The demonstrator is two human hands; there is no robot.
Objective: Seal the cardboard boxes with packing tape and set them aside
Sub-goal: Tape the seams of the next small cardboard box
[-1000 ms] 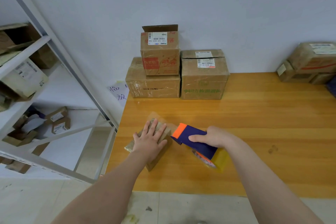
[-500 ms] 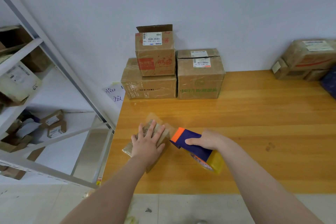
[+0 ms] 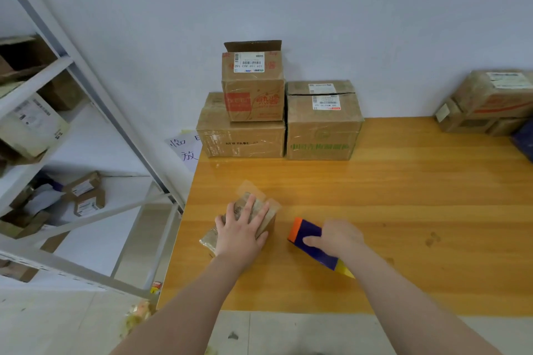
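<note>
Now the small box (image 3: 269, 220) lies on the tabletop (image 3: 403, 204) near its left front corner, turned at a slant to the edge. The left hand (image 3: 240, 235) rests flat on top of it, with its fingers (image 3: 250, 206) straight and spread, pressing down rather than gripping. Strips of clear tape (image 3: 250, 187) stick out past the box's far end onto the wood.

Just to the right of the box and apart from it, the right hand (image 3: 339, 238) grips the tape dispenser (image 3: 308, 236), fingers curled round its blue body. The orange end points toward the box and the yellow end shows under the wrist. Whether the dispenser touches the tabletop I cannot tell.

Against the wall at the back stands a low box (image 3: 240, 138) with an open-flapped box (image 3: 252, 95) on top of it. A taller box (image 3: 323, 130) stands close against them on the right. Further boxes (image 3: 490, 101) are piled at the far right. A metal shelf rack (image 3: 43, 75) holding cartons stands left of the tabletop. A handwritten paper note (image 3: 184, 150) shows between the rack and the low box.
</note>
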